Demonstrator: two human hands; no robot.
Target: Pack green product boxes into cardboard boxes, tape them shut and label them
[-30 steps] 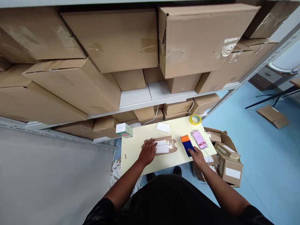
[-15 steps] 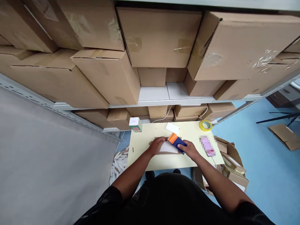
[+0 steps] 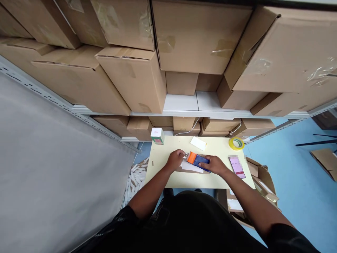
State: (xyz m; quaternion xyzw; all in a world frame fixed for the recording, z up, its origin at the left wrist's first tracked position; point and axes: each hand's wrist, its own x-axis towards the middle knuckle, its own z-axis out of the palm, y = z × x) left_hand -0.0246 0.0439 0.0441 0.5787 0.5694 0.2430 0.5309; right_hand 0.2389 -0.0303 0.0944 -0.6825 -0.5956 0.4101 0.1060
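My right hand (image 3: 216, 165) grips a small dark-blue and orange box (image 3: 201, 162) by its blue end, thumb on top. At the orange end, my left hand (image 3: 175, 160) is closed in a pinch on a shiny, see-through piece (image 3: 185, 157), which looks like thin plastic; its exact kind I cannot make out. Below the box, a flat brown cardboard piece (image 3: 179, 170) with a white sheet (image 3: 193, 167) on it lies on the cream table (image 3: 168, 182). A flat white box (image 3: 198, 143) rests just beyond the hands.
At the table's back left stands a white and green box (image 3: 157, 136). Yellow tape (image 3: 236, 143) lies back right, with a phone (image 3: 237, 167) nearer. Shelves hold large cartons (image 3: 201, 37). On the floor to the right is an open carton (image 3: 263, 175); white pieces (image 3: 135, 181) are heaped left.
The orange end of the box has turned toward my left hand, and a shiny piece now shows between them. My left fingers have closed in a pinch. The head view has shifted slightly.
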